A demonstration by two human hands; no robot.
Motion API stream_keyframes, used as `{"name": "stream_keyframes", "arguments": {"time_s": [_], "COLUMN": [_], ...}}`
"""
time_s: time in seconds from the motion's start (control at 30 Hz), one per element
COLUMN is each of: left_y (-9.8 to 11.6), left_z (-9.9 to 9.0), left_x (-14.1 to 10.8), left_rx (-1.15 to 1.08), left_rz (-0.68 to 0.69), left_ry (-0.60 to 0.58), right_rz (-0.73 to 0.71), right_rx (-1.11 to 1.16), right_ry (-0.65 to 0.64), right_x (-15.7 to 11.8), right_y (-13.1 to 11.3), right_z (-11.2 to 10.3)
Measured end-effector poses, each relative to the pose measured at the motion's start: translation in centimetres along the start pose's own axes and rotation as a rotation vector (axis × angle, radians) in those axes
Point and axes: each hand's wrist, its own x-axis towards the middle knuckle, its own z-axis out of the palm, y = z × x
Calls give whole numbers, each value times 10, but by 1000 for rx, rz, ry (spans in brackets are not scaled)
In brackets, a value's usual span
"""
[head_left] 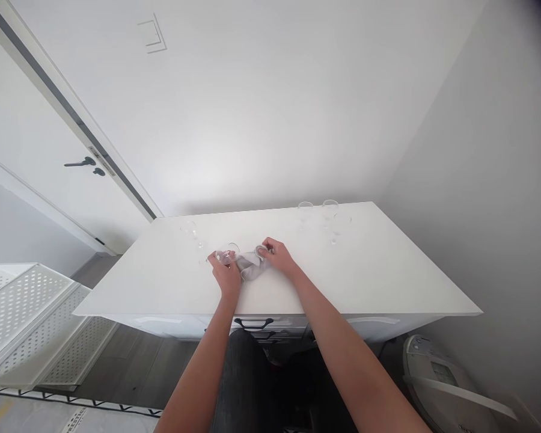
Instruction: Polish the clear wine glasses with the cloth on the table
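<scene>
My left hand [226, 276] is closed around a clear glass [233, 248], whose round rim shows above the fingers. A crumpled light grey cloth [251, 268] hangs between my two hands, just over the white cabinet top. My right hand [277, 255] pinches the cloth at its right side. Under that thumb a small rounded shape shows; whether it is a fold of cloth or a piece of glass I cannot tell. Left of my left hand, faint clear glassware [192, 230] stands on the top, hard to make out against the white.
Several clear stemmed glasses [330, 207] stand at the back right of the white cabinet top [365, 270]. Black-handled drawers [253, 323] lie below its front edge. A white perforated rack [31, 325] is at left, a beige appliance [437, 373] at lower right, a door [49, 132] upper left.
</scene>
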Motion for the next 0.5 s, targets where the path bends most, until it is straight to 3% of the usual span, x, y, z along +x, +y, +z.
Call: {"name": "stream_keyframes", "arguments": {"time_s": [0.13, 0.23, 0.4, 0.5], "left_y": [1, -1, -1, -2], "left_z": [1, 1, 3, 4], "left_x": [0, 1, 1, 2], "left_rx": [-61, -140, -144, -132], "left_rz": [-36, -29, -30, -34], "left_ry": [-23, -65, -77, -82], "right_rz": [171, 252, 293, 273], "right_rx": [306, 452, 462, 371], "right_ry": [188, 220, 244, 258], "right_x": [2, 1, -4, -10], "right_y": [-5, -8, -18, -56], "right_z": [-3, -6, -5, -8]}}
